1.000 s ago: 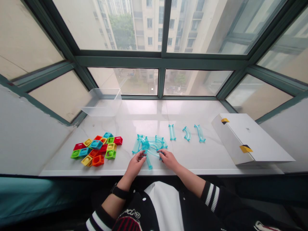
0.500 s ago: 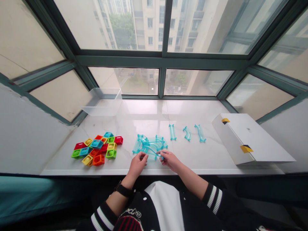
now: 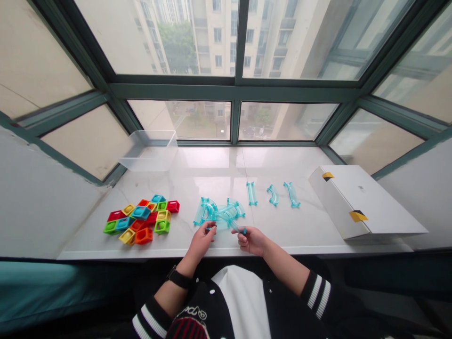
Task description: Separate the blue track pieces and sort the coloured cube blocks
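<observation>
Closest to me, both hands were working one see-through teal plastic track piece [image 3: 236,226] just above the front edge of the pale glossy marble worktop [image 3: 219,174]. The left hand [image 3: 201,239] had its fingertips pinched shut on the left end, and the right hand [image 3: 253,238] was closed around the right end, so the piece hung between the two grips, barely off the surface.

Right behind it sat the heap of translucent teal track sections [image 3: 219,212], curved channels with little knobbly connector ends, all tangled and overlapping. My read: sorting was only partly done, since just three pieces were laid out apart further back, a straight teal track [image 3: 251,193], a short curved teal track [image 3: 273,195] and a wavy teal track [image 3: 292,194], while most were in the heap.

Off to the left was a cluster of bright hollow square plastic blocks [image 3: 143,219] in red, yellow, green, orange and blue. On the right lay a flat white cardboard box with yellow tape [image 3: 363,202]; far left at the back stood a clear plastic tub [image 3: 150,150].
</observation>
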`<state>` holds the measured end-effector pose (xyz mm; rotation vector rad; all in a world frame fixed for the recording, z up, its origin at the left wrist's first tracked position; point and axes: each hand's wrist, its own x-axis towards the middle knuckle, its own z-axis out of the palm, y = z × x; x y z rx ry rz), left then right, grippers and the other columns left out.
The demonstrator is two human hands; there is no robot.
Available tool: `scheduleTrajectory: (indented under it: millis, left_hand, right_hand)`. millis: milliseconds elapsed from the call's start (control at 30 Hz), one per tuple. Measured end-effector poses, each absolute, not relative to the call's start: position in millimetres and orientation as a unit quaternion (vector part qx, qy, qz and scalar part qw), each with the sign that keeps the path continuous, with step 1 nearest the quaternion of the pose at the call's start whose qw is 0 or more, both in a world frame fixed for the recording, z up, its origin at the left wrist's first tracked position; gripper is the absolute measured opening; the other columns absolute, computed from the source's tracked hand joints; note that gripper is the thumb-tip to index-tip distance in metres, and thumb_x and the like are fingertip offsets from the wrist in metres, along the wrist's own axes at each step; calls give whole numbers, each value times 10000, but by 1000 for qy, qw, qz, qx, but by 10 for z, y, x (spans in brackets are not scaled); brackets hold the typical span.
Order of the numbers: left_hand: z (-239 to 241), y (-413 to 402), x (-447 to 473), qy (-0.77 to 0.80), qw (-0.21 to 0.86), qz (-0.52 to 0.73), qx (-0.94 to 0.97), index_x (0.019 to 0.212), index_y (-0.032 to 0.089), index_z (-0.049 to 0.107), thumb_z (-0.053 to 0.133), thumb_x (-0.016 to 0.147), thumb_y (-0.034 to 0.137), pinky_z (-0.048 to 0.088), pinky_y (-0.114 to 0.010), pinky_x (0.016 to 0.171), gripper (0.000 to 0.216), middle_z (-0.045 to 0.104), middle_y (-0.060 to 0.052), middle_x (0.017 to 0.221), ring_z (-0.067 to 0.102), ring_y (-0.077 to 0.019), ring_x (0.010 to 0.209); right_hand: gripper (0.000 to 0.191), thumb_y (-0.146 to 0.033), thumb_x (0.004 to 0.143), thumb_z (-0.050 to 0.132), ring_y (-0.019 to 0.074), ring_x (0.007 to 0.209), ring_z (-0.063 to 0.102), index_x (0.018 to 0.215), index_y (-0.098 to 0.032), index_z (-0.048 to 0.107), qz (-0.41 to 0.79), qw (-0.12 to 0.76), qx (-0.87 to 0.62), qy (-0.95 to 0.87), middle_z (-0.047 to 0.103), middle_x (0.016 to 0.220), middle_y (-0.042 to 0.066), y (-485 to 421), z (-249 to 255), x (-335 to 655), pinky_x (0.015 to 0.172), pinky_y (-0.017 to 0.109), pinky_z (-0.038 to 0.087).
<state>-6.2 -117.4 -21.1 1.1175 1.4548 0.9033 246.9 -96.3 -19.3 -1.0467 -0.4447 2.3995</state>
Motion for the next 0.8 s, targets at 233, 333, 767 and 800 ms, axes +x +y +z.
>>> scheduleTrajectory:
  millis: [233, 333, 767, 800]
  left_hand:
    - [-187, -1168, -58, 607, 524, 376, 463, 1200, 222, 676, 719, 831, 564, 598, -352, 752, 505, 725, -115, 1217, 700, -273, 1009]
    - [-170, -1162, -64, 604, 533, 373, 461, 1212, 222, 669, 714, 827, 610, 591, -355, 754, 547, 735, -106, 1146, 709, -274, 986]
    - [-159, -1171, -46, 571, 574, 382, 445, 1099, 188, 652, 836, 709, 642, 578, -364, 783, 626, 737, -133, 1124, 709, -266, 974]
    - [-151, -1175, -42, 562, 585, 387, 438, 1109, 188, 641, 861, 683, 641, 580, -364, 781, 660, 735, -139, 1141, 713, -267, 974]
  right_hand:
    - [207, -281, 902, 538, 95, 409, 235, 880, -148, 695, 913, 185, -337, -135, 325, 439, -101, -993, -302, 2480, 455, 252, 169]
    - [219, -277, 916, 507, 104, 406, 209, 864, -159, 684, 918, 183, -322, -142, 315, 423, -96, -1007, -300, 2502, 450, 259, 154]
    - [194, -314, 895, 551, 97, 418, 242, 854, -173, 678, 898, 189, -353, -183, 335, 451, -99, -1044, -335, 2532, 467, 257, 182]
    - [195, -326, 884, 562, 96, 422, 255, 855, -173, 679, 893, 191, -358, -195, 343, 456, -98, -1051, -332, 2533, 470, 256, 194]
